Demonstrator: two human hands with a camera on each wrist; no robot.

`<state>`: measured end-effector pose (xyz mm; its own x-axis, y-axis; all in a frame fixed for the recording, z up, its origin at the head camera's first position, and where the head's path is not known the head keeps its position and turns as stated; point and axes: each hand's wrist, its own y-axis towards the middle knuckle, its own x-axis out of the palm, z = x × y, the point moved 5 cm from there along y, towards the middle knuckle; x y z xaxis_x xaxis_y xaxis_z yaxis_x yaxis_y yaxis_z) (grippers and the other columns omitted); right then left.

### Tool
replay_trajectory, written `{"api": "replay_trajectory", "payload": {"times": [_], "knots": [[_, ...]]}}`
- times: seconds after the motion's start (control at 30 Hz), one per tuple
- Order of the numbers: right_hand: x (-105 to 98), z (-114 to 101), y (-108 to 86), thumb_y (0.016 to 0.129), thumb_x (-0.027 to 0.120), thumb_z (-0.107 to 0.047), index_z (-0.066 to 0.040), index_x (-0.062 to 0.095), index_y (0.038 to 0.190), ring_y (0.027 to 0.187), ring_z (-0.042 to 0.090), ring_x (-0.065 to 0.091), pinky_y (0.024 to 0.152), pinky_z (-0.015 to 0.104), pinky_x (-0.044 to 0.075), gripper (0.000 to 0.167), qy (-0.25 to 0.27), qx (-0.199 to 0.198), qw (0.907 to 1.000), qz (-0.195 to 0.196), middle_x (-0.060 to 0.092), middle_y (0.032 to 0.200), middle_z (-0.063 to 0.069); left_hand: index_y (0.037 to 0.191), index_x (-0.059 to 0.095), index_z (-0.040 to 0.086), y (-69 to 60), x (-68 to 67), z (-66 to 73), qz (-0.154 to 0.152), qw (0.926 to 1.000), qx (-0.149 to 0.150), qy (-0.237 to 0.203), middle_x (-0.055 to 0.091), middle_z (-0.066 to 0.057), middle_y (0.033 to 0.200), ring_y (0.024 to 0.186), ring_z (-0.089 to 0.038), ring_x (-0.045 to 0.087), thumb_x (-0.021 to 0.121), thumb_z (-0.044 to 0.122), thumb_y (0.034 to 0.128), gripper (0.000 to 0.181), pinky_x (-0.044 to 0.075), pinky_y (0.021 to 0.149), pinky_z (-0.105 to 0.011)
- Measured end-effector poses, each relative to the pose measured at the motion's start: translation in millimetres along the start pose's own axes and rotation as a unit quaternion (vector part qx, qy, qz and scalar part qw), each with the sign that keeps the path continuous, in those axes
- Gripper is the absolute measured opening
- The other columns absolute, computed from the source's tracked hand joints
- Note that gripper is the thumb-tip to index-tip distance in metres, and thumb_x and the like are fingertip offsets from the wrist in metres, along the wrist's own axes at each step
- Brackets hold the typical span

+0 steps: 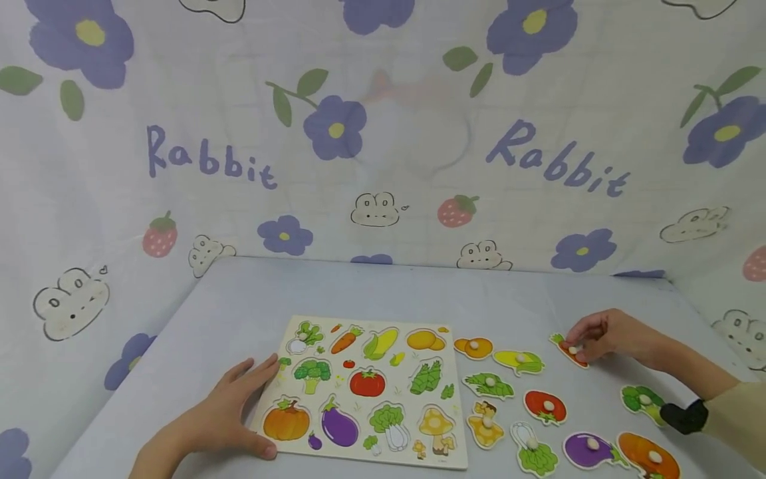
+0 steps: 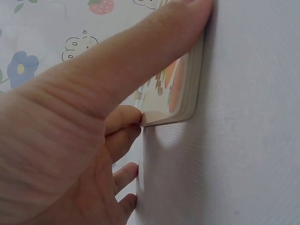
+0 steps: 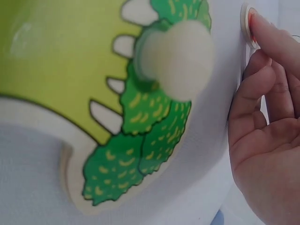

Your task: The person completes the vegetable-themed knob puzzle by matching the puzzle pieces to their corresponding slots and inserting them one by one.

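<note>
A white wooden puzzle board (image 1: 413, 400) with vegetable pictures lies on the table. My left hand (image 1: 221, 412) rests at its left side, fingers spread, thumb by the near left corner; the left wrist view shows the board's edge (image 2: 193, 93) between thumb and fingers. At the right, thumb and index finger of my right hand (image 1: 616, 339) pinch a carrot puzzle piece (image 1: 561, 343) near its white knob. Only the rim of that piece (image 3: 244, 23) shows in the right wrist view. A broccoli piece (image 1: 637, 399) lies below my right wrist.
Between board and right hand lie knobbed pieces: potato (image 1: 463, 347), corn (image 1: 509, 359), asparagus (image 1: 479, 384), tomato (image 1: 535, 402), mushroom (image 1: 483, 434), cabbage (image 1: 541, 462). Nearer the front are eggplant (image 1: 577, 447) and pumpkin (image 1: 637, 449). A patterned curtain (image 1: 383, 166) stands behind the table.
</note>
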<state>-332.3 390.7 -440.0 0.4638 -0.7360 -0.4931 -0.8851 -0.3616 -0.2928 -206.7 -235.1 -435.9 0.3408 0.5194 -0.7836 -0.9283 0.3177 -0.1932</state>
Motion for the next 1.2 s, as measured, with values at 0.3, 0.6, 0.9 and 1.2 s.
{"api": "replay_trajectory", "payload": {"times": [0.3,0.6,0.9,1.2], "knots": [[3.9,-2.8,1.8,0.078,0.082,-0.006,0.004,0.071,0.106,0.078,0.023,0.057,0.067,0.03,0.053,0.032,0.01,-0.006,0.9999,-0.004,0.072,0.101,0.014,0.154,0.034,0.012,-3.2,1.3,-0.9,-0.001,1.0,0.004,-0.007,0.022,-0.004,0.161,0.144,-0.045,0.002,0.091,0.054,0.0549,0.122,0.008,0.103,-0.075],[5.0,-10.2,4.2,0.072,0.085,-0.006,0.0,0.073,0.1,0.078,0.026,0.058,0.064,0.031,0.053,0.031,-0.023,0.009,0.9996,0.017,0.073,0.097,0.012,0.154,0.034,0.013,-2.3,-1.1,1.6,-0.002,1.0,0.004,-0.007,0.022,-0.003,0.161,0.144,-0.044,0.002,0.091,0.054,0.0552,0.121,0.009,0.104,-0.075],[7.8,-18.5,4.1,0.072,0.085,-0.006,-0.001,0.074,0.098,0.085,0.026,0.06,0.069,0.034,0.057,0.029,-0.03,0.017,0.9986,0.04,0.073,0.098,0.011,0.154,0.034,0.014,-0.7,-3.3,4.4,0.002,1.0,0.002,-0.003,0.022,-0.002,0.161,0.144,-0.044,0.002,0.091,0.055,0.054,0.122,0.01,0.103,-0.075],[10.7,-26.1,2.8,0.075,0.085,-0.012,-0.002,0.072,0.105,0.091,0.026,0.06,0.071,0.034,0.055,0.034,-0.001,0.035,0.9954,0.09,0.071,0.104,0.01,0.154,0.035,0.014,-1.5,-2.0,2.2,0.001,1.0,-0.001,-0.006,0.022,-0.001,0.161,0.144,-0.043,0.003,0.091,0.054,0.0535,0.122,0.011,0.103,-0.075]]}}
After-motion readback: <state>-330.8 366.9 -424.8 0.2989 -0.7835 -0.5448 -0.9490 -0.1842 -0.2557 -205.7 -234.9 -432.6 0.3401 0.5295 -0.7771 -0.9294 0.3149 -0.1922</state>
